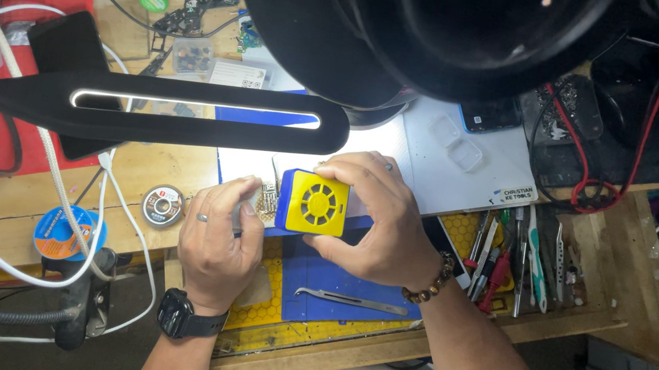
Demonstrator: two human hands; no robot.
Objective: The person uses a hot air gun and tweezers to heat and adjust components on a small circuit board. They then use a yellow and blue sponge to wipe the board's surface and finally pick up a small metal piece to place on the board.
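- My right hand (pixel 374 215) clasped the yellow-and-blue box (pixel 313 204), fingers wrapped over its far and right edges.
- My left hand (pixel 219 238) pinched a slim tool (pixel 239 219) just left of it.
- Tweezers (pixel 352 301) lay nearer.

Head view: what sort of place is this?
Likely an electronics repair bench: solder wire spools on the wooden bench, tweezers on the work mat, a tray of hand tools. The right hand holds a yellow-and-blue fan unit.
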